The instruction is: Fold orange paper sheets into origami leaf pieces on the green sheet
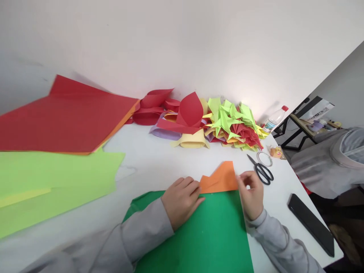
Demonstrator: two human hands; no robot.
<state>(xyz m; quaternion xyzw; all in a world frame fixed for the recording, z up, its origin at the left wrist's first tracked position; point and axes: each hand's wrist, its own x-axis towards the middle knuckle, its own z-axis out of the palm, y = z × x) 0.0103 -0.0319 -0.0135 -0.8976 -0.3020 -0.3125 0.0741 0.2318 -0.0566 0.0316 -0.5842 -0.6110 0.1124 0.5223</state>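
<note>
An orange paper piece with an uneven cut outline lies along the far edge of a large green paper sheet. My left hand is closed at the orange piece's left end, fingers bent over it, with the thumb above the green sheet. At its right end, my right hand pinches the corner between thumb and forefinger. Black-handled scissors rest just beyond my right hand, beside a roll of clear tape.
Red sheets and light green sheets spread over the left. Folded paper shapes pile against the wall. A bottle, a wrapped snack and a black phone-like slab sit rightward. Another person's grey clothing shows beyond the table.
</note>
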